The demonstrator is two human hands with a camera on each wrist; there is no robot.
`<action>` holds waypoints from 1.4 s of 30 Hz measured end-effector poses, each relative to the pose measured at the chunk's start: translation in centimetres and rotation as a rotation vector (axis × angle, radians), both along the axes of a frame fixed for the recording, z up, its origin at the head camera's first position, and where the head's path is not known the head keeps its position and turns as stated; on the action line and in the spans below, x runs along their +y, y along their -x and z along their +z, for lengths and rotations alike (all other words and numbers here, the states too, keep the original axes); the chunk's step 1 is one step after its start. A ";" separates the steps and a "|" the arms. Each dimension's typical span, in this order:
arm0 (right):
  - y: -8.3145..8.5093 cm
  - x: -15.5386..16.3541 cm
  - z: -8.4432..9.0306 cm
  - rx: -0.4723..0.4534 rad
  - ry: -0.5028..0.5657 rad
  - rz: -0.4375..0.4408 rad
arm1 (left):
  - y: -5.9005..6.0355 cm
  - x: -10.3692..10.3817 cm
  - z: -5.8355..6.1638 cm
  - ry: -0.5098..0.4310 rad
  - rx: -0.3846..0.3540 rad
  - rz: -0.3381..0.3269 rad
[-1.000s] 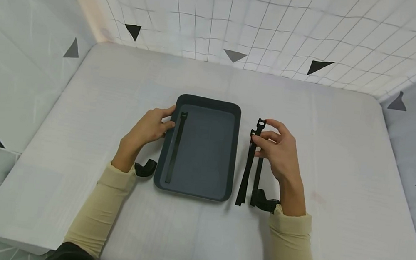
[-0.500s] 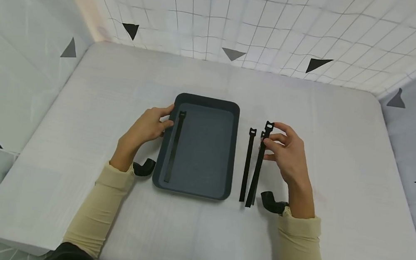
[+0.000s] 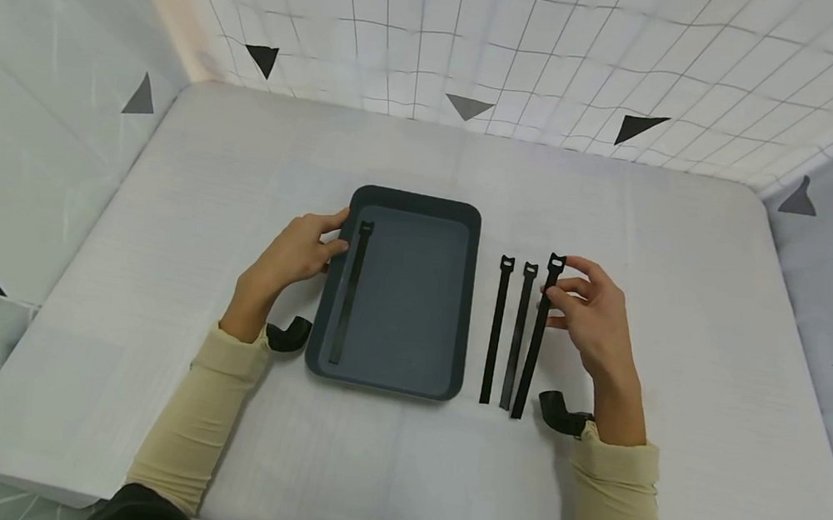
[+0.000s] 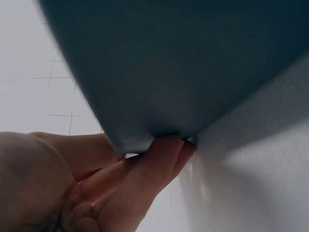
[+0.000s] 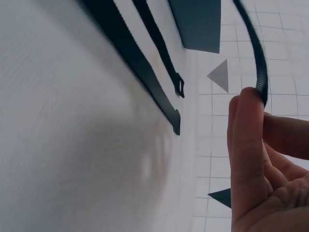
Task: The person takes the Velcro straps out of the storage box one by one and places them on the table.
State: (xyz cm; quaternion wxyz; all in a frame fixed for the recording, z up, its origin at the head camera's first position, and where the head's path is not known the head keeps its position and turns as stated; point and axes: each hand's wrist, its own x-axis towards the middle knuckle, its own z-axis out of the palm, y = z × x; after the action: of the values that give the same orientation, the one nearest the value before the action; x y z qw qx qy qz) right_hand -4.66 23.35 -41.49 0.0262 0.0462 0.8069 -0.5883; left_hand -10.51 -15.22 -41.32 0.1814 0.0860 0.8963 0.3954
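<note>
My right hand [image 3: 595,319] pinches a black hook-and-loop cable tie [image 3: 532,355] near its slotted head, between thumb and fingers. In the right wrist view this tie [image 5: 258,63] curves up from the fingertips. To its left lie two more ties, the nearer [image 3: 518,337] and the farther [image 3: 496,335], side by side with heads pointing away from me. My left hand [image 3: 297,250] grips the left wall of a dark grey tray [image 3: 412,310]; the left wrist view shows fingers at the tray's outer wall [image 4: 145,87]. Another cable tie [image 3: 351,296] lies lengthwise inside the tray, along its left side.
Everything stands on a white-covered table [image 3: 396,467]. A white gridded sheet [image 3: 438,36] with dark triangles hangs behind it. Black curved mounts stick out from the left wrist [image 3: 290,335] and right wrist [image 3: 563,414].
My right hand has moved right, letting go of two cable ties one after the other onto the table while keeping the third. My left hand stays on the tray.
</note>
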 end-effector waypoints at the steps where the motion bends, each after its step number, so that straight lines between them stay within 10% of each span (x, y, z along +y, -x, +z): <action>1: 0.0 0.0 0.0 -0.002 -0.008 -0.001 | 0.0 0.0 0.0 0.001 -0.002 0.001; 14: 0.1 0.3 -0.6 -0.039 -0.003 -0.075 | 0.1 -0.1 0.0 0.012 -0.009 0.005; 42: 2.6 1.9 -2.3 -0.185 -0.329 -0.057 | 0.1 0.1 0.2 0.011 -0.024 0.010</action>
State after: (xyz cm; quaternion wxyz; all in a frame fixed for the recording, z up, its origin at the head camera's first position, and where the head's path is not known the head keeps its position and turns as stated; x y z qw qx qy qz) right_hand -7.24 25.22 -43.78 0.0754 0.1266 0.8848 -0.4420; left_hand -10.64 -15.17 -41.08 0.1909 0.0759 0.8965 0.3925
